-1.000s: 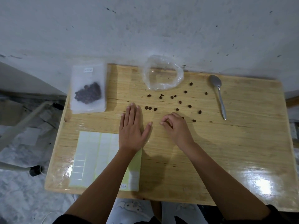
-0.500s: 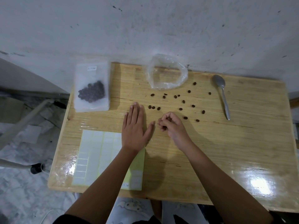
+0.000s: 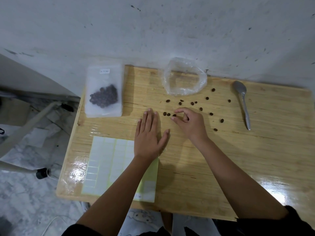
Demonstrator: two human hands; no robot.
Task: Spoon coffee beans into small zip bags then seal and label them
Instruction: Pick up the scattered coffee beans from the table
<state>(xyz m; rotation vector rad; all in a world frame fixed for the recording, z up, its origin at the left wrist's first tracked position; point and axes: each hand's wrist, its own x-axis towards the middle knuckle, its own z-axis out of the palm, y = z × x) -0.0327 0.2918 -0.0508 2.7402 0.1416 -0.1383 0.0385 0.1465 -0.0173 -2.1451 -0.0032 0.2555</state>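
Reaching farther up than before, the right hand [image 3: 190, 124] pinches at scattered beans [image 3: 169, 114]; left hand [image 3: 149, 135] stays spread flat.

On the pale wooden table [image 3: 255, 159] we see a frosted zip bag of dark coffee beans [image 3: 104, 92] at the far left, with a crinkled clear plastic bag [image 3: 185, 76] to its right and a grey metal spoon [image 3: 242, 103] far right. Loose dark coffee beans [image 3: 207, 98] lie scattered between them, and a white label sheet [image 3: 110, 160] lies at the near left.
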